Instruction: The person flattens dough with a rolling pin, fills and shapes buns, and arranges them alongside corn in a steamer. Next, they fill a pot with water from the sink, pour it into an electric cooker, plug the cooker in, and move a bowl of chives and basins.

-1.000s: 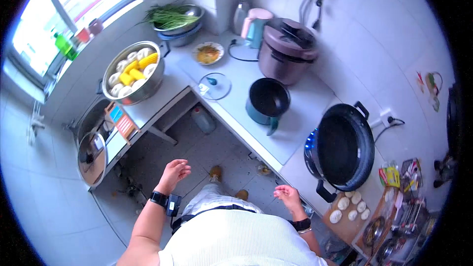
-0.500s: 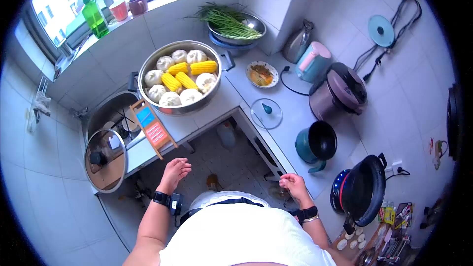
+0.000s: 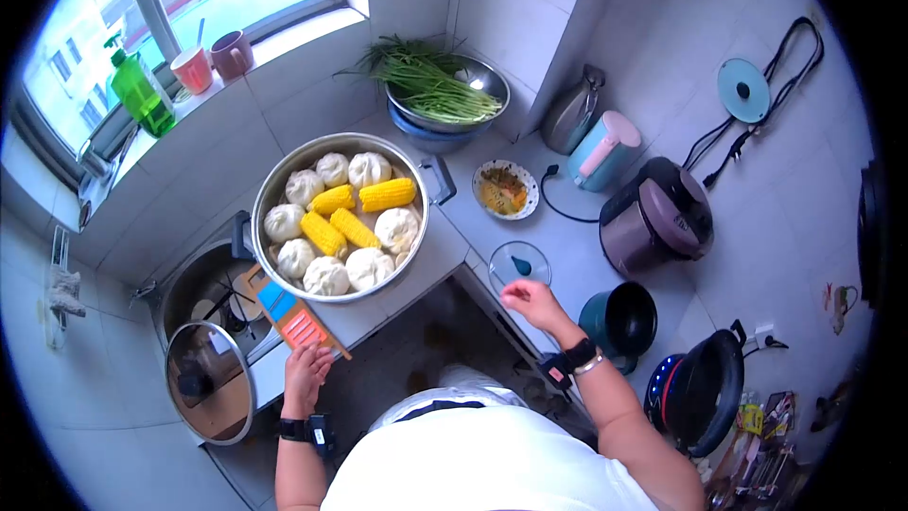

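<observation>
My left hand [image 3: 306, 379] is raised just below the orange grater [image 3: 301, 325], its fingers slightly bent and apart; whether it touches the grater I cannot tell. My right hand [image 3: 535, 306], empty with loosely curled fingers, hovers by the near edge of the glass lid [image 3: 520, 266] on the counter. Between and beyond both hands stands a steel steamer pot [image 3: 425, 218] holding several white buns [image 3: 368, 268] and yellow corn pieces [image 3: 387, 194]. A teal pot [image 3: 619, 320] is to the right of my right hand.
A sink [image 3: 180, 295] with a leaning glass lid [image 3: 210, 383] is at left. Behind are a bowl of greens [image 3: 440, 85] and a plate of seasonings [image 3: 505, 190]. A kettle [image 3: 605, 151], a rice cooker [image 3: 657, 220] and a black pan [image 3: 714, 393] stand at right.
The view has turned left toward the steamer and window. My left hand has moved down and left to near the grater. My right hand has reached up and forward to near the small lid.
</observation>
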{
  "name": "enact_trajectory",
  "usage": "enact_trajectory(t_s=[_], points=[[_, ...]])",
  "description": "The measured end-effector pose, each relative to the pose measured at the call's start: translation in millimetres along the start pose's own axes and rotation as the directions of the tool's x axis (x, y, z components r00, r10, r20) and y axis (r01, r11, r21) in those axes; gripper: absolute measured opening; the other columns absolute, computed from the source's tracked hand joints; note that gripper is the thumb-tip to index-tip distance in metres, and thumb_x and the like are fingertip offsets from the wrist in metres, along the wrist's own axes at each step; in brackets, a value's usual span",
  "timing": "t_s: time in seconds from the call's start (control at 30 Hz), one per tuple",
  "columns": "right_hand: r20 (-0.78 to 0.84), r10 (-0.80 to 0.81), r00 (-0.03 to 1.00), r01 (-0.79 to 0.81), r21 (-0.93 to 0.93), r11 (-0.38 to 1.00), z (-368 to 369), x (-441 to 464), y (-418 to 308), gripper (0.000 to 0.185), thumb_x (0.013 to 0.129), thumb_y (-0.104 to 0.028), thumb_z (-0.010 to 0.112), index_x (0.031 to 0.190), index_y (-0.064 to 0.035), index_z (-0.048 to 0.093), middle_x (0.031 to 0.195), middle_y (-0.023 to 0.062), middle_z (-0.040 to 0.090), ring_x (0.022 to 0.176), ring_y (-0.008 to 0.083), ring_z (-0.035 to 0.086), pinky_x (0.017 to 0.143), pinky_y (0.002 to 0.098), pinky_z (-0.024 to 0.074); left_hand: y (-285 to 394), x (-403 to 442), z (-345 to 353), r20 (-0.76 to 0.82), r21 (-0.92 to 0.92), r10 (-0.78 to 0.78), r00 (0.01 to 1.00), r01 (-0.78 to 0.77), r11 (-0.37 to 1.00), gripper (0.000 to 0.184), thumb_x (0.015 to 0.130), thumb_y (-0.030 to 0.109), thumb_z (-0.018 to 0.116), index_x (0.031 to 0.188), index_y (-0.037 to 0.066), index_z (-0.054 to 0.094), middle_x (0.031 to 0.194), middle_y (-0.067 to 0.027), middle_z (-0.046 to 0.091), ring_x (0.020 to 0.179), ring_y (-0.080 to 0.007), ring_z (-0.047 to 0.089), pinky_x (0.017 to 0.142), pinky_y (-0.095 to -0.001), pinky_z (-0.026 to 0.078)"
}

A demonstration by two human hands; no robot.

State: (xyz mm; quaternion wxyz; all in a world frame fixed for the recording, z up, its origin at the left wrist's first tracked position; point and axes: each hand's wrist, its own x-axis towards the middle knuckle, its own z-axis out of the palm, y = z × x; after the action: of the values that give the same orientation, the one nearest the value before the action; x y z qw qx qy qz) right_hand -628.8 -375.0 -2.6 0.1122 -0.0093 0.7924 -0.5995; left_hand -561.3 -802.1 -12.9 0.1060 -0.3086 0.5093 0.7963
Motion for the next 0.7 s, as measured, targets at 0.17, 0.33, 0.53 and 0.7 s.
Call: enact_trajectory(t_s=[0.17,0.33,0.53,0.7], points=[[-0.049,-0.180,0.982,0.173,-0.122,0.977,-25.6,124.1,-54.7,0.021,0.081,-0.018,0.058,0.067,-0.0016,0.058,0.062,0.0028,0.057,0.055,0.0084,0.049,0.052,0.0250,0.0399,20.8,1.4,19.7,-0.089,0.023,0.062,0.994,-0.060,0.998,0.021,0.090,0.017,0.047,0.106,0.004,0.051,0.086,-0.0078,0.060,0.071,-0.0133,0.060,0.062,-0.0215,0.048],[-0.154,-0.069,0.986,0.101,0.205,0.974,-44.8,227.3,-71.4,0.009,0.079,-0.012,0.057,0.083,-0.0046,0.055,0.067,0.0027,0.056,0.065,0.0132,0.057,0.057,0.0271,0.0456,41.8,-6.5,40.6,-0.161,-0.016,0.103,0.982,-0.107,0.994,0.021,0.090,0.016,0.046,0.106,0.003,0.050,0.086,-0.0078,0.060,0.072,-0.0130,0.059,0.064,-0.0228,0.048],[0.103,0.373,0.922,-0.317,0.756,0.574,-49.4,309.5,-73.4,0.034,0.084,-0.023,0.055,0.109,-0.0025,0.043,0.094,0.0211,0.056,0.086,0.0275,0.059,0.069,0.0356,0.0499,31.2,-20.9,19.5,-0.243,-0.054,0.138,0.960,-0.155,0.986,0.020,0.091,0.017,0.045,0.105,0.003,0.050,0.086,-0.0072,0.059,0.074,-0.0138,0.059,0.064,-0.0243,0.048],[0.227,0.397,0.889,-0.416,0.762,0.496,-45.1,368.0,-55.7,0.051,0.082,-0.038,0.049,0.114,0.0020,0.041,0.101,0.0240,0.053,0.088,0.0323,0.056,0.070,0.0396,0.0480,16.1,-36.5,-13.2,-0.374,-0.113,0.154,0.915,-0.210,0.971,0.021,0.090,0.018,0.049,0.105,0.004,0.050,0.086,-0.0097,0.060,0.072,-0.0158,0.059,0.062,-0.0245,0.048]])
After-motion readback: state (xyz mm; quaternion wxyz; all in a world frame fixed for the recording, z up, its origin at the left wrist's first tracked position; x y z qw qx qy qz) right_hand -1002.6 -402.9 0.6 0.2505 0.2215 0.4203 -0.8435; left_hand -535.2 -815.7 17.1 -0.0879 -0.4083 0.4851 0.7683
